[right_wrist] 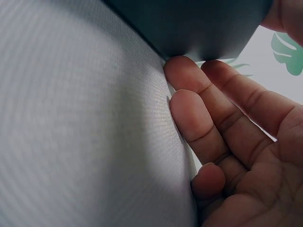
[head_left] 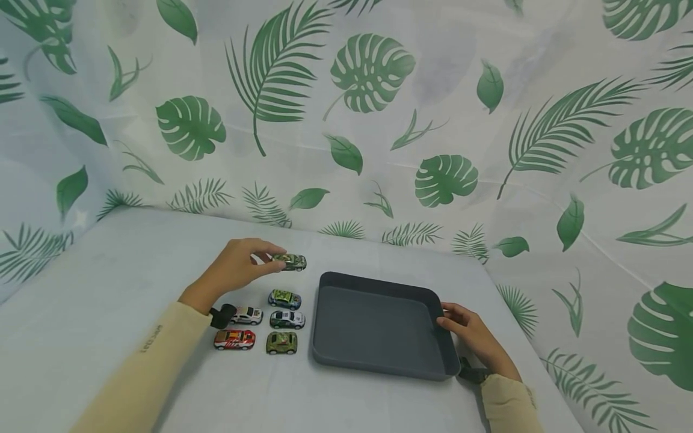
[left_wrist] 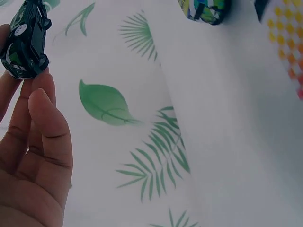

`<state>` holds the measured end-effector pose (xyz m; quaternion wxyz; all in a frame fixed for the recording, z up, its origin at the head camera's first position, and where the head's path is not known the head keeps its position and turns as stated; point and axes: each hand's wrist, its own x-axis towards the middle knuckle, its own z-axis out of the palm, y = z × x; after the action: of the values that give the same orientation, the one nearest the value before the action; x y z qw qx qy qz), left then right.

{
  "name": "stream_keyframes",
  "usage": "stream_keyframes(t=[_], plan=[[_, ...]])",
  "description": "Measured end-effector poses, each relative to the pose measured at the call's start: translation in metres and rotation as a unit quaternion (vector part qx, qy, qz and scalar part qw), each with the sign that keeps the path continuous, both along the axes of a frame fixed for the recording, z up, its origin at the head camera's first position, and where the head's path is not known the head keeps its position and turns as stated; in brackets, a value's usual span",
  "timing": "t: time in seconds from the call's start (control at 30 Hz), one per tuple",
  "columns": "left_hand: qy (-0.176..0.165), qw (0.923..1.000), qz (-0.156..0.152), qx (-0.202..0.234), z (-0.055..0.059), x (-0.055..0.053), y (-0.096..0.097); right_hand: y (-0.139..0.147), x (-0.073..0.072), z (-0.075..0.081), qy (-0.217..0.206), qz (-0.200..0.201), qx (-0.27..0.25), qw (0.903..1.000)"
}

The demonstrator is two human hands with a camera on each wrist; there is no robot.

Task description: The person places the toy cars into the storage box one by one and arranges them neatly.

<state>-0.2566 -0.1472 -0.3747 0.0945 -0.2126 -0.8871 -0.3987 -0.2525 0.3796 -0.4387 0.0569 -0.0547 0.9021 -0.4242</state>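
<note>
Between thumb and fingers, my left hand (head_left: 238,264) pinches a green camouflage toy car (head_left: 292,262) at the far side of the table. In the left wrist view that toy car (left_wrist: 26,42) shows its dark underside and wheels at the fingertips. My right hand (head_left: 476,337) grips the right wall of a dark grey rectangular tray (head_left: 379,328). Its thumb is over the rim, and in the right wrist view the fingertips (right_wrist: 187,71) touch the tray's outer wall (right_wrist: 203,28) from below.
Left of the tray stand a yellow-green patterned car (head_left: 284,299), a white-and-green car (head_left: 287,319), an olive camouflage car (head_left: 281,343), a white car (head_left: 249,316) and a red car (head_left: 234,340). A leaf-printed cloth (head_left: 303,150) hangs behind the white table (head_left: 227,397).
</note>
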Motion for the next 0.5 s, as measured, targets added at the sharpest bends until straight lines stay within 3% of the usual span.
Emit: stream_keyframes(t=[0.5], plan=[[-0.008, 0.9997, -0.024, -0.004, 0.008, -0.008, 0.027, 0.0, -0.001, 0.0, -0.001, 0.002, 0.005, 1.0]])
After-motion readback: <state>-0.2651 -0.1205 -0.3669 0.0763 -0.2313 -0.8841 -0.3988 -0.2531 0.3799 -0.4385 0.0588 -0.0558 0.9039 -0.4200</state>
